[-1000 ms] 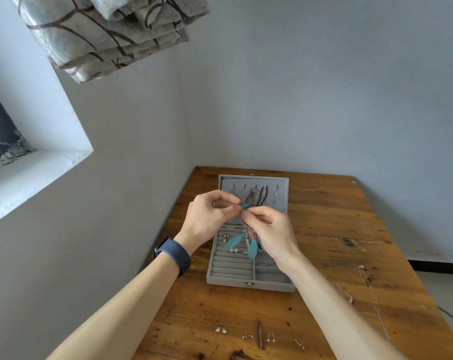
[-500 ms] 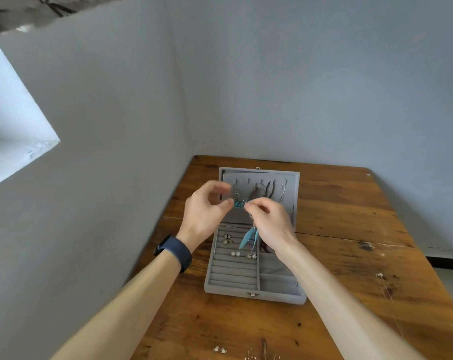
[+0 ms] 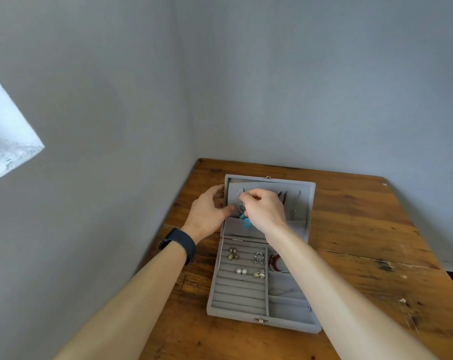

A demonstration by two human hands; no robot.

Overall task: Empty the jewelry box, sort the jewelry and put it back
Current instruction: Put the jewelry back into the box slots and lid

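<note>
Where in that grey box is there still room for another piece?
In the grey velvet jewelry box, the ridged rows below the white pearl studs are bare, and the two compartments below the red bracelet look bare where visible. Crowded: the top rows with four pairs, and the lid's left around the blue feather earring.

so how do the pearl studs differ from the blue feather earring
The pearl studs are small, round, white and lie on the ring rolls; the blue feather earring is long, dangling at the lid, pinched by the right hand. Both are in the jewelry box.
</note>
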